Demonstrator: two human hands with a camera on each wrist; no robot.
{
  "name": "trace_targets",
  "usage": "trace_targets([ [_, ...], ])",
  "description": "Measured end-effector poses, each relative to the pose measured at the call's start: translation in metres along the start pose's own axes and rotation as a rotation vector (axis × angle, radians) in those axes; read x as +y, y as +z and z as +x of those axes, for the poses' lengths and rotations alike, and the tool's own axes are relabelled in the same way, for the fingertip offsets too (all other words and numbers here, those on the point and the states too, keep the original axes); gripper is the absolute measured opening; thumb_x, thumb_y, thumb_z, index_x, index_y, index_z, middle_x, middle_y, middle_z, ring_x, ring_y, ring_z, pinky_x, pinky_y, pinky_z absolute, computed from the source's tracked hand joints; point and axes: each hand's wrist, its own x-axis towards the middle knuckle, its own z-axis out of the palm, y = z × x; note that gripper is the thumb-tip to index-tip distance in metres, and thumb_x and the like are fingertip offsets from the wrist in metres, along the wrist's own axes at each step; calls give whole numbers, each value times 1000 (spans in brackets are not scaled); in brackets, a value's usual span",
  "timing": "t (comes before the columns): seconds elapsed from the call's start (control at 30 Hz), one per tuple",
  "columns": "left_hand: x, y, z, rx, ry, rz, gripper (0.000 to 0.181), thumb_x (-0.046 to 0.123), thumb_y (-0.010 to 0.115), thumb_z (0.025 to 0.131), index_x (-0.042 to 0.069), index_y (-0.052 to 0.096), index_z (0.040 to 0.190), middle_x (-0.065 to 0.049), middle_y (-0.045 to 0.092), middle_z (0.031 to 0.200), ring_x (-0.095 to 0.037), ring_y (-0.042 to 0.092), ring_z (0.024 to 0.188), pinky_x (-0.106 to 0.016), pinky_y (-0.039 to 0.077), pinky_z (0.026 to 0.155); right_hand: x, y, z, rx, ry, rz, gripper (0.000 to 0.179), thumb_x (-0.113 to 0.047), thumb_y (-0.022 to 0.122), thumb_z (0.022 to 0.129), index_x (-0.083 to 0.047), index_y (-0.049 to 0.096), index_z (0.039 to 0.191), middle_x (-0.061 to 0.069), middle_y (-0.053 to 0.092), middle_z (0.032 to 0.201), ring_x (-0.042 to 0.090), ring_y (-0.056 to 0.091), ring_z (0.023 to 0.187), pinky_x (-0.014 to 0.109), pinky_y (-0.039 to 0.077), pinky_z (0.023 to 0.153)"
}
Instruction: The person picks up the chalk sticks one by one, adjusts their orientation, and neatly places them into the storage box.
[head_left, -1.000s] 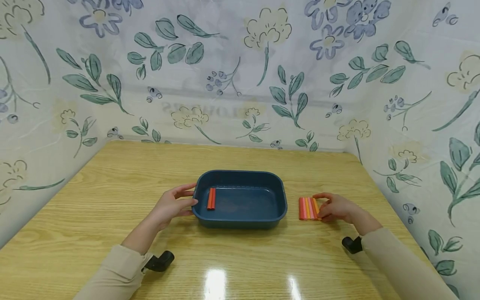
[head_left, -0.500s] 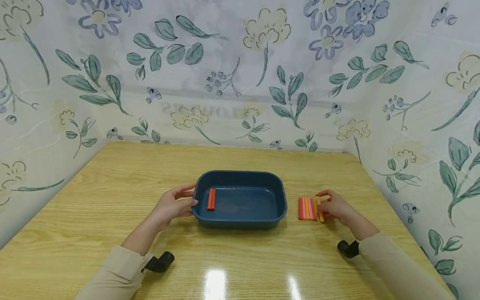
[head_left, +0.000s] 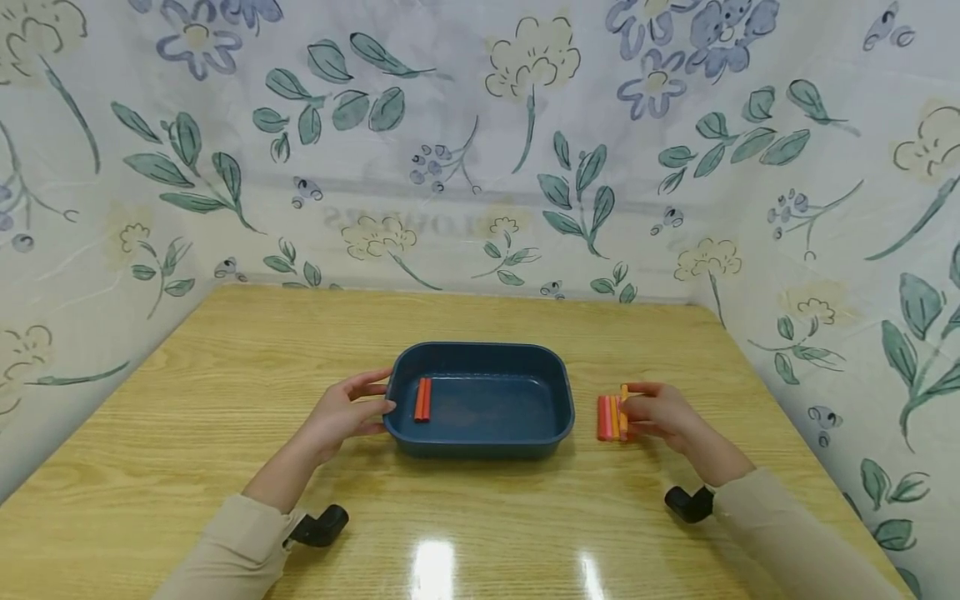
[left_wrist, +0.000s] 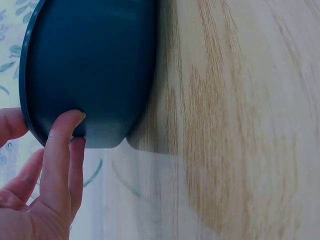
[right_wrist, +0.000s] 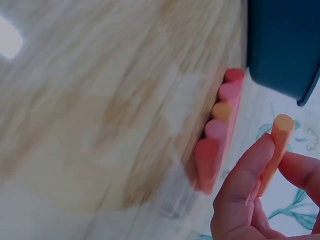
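Observation:
My left hand (head_left: 347, 414) holds the left end of a dark blue rectangular dish (head_left: 480, 447), the thumb at its rim and other fingers against the outer wall (left_wrist: 95, 60). Two red-orange chalk sticks (head_left: 423, 400) lie side by side inside, near that end. My right hand (head_left: 663, 412) pinches an orange chalk stick (right_wrist: 278, 147) between thumb and fingers, held above the table. Just beneath and left of it runs a row of several red, pink and orange chalk sticks (right_wrist: 222, 111), lying flush together. In the head view my fingers partly overlap this row's right end.
The wooden table (head_left: 300, 333) carries both dish and chalk row, with a gap between them. Flower-printed cloth (head_left: 450, 167) encloses the back and sides. Black camera mounts (head_left: 321, 527) stick out from both wrists.
My right hand has separated the orange chalk from the row's right end, lifted it, and moved left over the row. The left hand and dish have stayed put.

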Motion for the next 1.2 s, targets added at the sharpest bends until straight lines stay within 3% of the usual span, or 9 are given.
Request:
trace_targets([
  [0.13,0,-1,0,6,-4,3,58,3,61,88,2,38,141,-28,40,131,-27,62,94,-40,55,76,-5,5,2,-6,-10,26,58,-4,55,90,12,28,138,14,58,105,12,57,75,27,55,70],
  [0.37,-2,-2,1,7,-1,7,57,3,61,88,1,38,141,-28,40,131,-27,62,94,-39,55,76,-16,18,2,-28,-39,59,55,-4,54,91,11,30,138,19,57,109,13,58,79,26,54,71],
  [1.0,-4,-1,2,13,0,6,57,3,61,88,2,39,140,-28,40,130,-25,63,92,-39,55,74,-51,63,9,-71,-68,161,53,0,57,89,5,36,137,13,55,101,17,59,77,30,55,73],
  [1.2,-3,-2,2,16,-1,4,56,1,60,88,2,39,140,-28,41,130,-26,63,91,-38,55,74,-59,71,11,-93,-75,138,51,-2,57,89,2,39,137,12,56,101,17,57,75,29,54,72],
])
